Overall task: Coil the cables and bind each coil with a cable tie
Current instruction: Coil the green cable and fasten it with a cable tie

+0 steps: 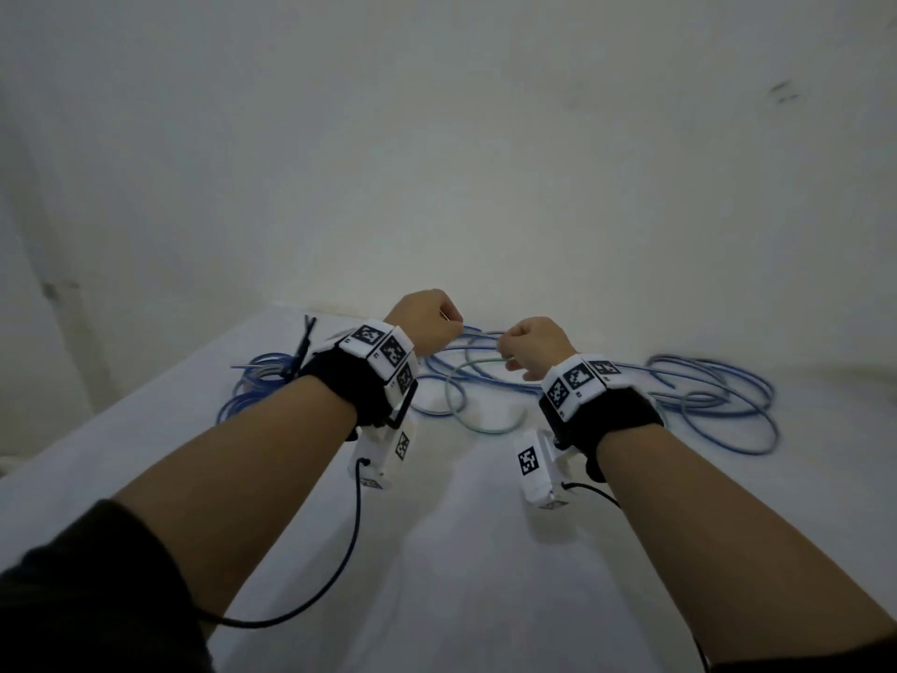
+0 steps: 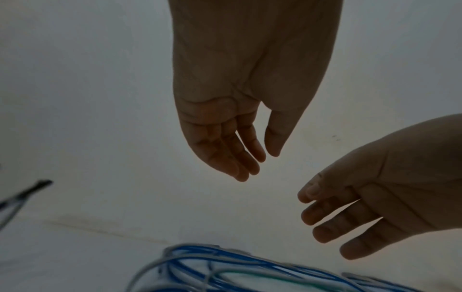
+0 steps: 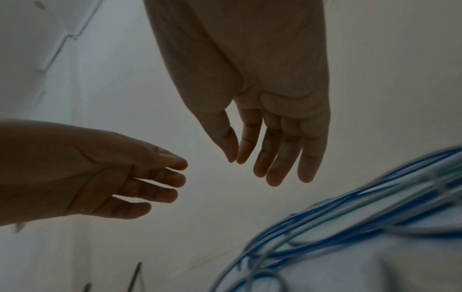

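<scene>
Loose blue cables (image 1: 704,400) and one green cable (image 1: 480,415) lie tangled on the white table (image 1: 461,551). At the left a blue coil (image 1: 257,386) lies with a black cable tie (image 1: 303,347) round it. My left hand (image 1: 432,323) and right hand (image 1: 529,344) hover side by side above the tangle's middle. In the wrist views the left hand (image 2: 260,164) and the right hand (image 3: 250,168) have relaxed, nearly straight fingers and hold nothing. The cables (image 2: 225,266) pass below them.
A plain white wall (image 1: 461,162) rises right behind the table's far edge. Thin black ties (image 3: 136,276) stick up near the coil. Black leads (image 1: 357,527) hang from the wrist cameras over the bare near part of the table.
</scene>
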Demonstrator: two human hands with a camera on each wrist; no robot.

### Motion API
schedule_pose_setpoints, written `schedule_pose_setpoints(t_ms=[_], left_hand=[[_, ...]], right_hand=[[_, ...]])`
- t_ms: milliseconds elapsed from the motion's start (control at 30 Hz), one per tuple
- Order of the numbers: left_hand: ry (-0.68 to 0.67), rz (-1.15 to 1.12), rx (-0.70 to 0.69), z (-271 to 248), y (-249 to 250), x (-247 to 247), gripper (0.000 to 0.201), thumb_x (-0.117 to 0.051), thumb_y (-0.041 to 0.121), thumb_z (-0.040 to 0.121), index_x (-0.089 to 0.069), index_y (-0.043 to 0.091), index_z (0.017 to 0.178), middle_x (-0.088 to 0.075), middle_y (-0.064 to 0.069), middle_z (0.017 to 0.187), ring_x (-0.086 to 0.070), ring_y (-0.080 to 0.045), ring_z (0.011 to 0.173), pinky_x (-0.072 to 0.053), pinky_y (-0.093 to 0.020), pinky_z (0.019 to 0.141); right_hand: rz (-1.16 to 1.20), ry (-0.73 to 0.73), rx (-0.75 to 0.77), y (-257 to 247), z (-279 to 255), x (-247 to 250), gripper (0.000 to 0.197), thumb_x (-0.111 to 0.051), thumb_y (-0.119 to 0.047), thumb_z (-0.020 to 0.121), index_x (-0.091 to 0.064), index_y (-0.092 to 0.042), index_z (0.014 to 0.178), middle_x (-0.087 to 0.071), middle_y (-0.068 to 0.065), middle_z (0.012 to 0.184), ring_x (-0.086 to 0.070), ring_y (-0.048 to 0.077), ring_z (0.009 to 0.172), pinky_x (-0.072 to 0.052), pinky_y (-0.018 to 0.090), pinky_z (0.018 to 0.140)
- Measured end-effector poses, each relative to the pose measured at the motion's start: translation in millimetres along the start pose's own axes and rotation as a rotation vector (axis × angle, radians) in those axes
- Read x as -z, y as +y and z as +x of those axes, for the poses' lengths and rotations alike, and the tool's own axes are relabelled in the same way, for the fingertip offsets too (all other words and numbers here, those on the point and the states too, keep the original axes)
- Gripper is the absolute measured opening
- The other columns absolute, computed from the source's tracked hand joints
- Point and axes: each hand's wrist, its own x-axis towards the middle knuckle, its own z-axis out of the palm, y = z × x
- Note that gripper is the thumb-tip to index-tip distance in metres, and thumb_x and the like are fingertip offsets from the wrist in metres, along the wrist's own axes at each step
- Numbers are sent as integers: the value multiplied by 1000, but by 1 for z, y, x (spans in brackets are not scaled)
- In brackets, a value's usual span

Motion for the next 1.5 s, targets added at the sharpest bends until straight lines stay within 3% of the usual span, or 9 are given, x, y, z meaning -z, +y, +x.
schedule_pose_setpoints(t_ms=[133,467,600,700,800,933,1000,1267,1500], left_hand=[[-137,-2,-46,6,37,-47,15,-55,17,90,-65,8,97,-66,-12,100,-60,-25,98,-44,-28,78],[-325,42,-87,41,78,-144,20,-55,22,91,-62,9,104,-62,-7,106,-55,-20,93,-43,-28,78],[-363,48,-83,57,84,-163,21,-56,22,90,-60,10,107,-62,-8,113,-56,-22,99,-44,-29,81],[-399,53,-77,66,87,-171,25,-57,24,90,-59,11,111,-61,-9,116,-56,-22,99,-45,-29,83],[-437,97,-74,70,88,-177,27,-57,26,91,-60,11,113,-61,-8,117,-56,-23,109,-42,-27,85],[-525,137,-77,70,82,-185,25,-57,26,91,-64,12,111,-63,-7,115,-56,-22,108,-41,-25,82],[-538,147,-81,69,78,-185,25,-57,25,91,-65,12,111,-63,-7,114,-57,-21,107,-42,-25,83],[-377,9,-98,70,69,-172,40,-63,30,87,-51,14,122,-54,-6,124,-53,-21,113,-42,-31,95],[-460,62,-255,51,72,-153,36,-56,27,93,-51,13,126,-57,-5,126,-52,-21,118,-38,-29,101]], right_hand=[[-59,38,-132,61,1,46,15,-58,-13,87,-61,-6,74,-66,15,87,-68,32,89,-43,25,56],[-368,132,-329,177,14,121,18,-63,-10,86,-68,0,101,-64,15,93,-59,29,85,-53,36,79],[-623,140,-302,191,21,136,11,-54,-12,91,-60,-4,85,-55,11,73,-54,27,81,-43,29,70],[-652,-3,-347,199,29,140,34,-59,-37,89,-57,-6,75,-60,10,82,-58,28,85,-45,29,67],[-580,-83,-365,209,41,131,51,-63,-52,82,-47,-7,63,-48,7,60,-50,23,60,-37,26,52],[-688,-121,-316,214,46,117,32,-72,-34,77,-65,-3,82,-57,5,68,-55,22,65,-46,26,61],[-679,-77,-333,212,47,116,23,-67,-22,79,-59,-3,68,-52,4,60,-49,18,53,-40,24,51],[86,255,-281,174,44,131,18,-54,-9,91,-59,-3,75,-57,6,61,-48,14,48,-41,18,36],[625,463,-86,108,31,134,25,-53,-7,93,-55,0,69,-54,9,57,-37,9,33,-34,19,37]])
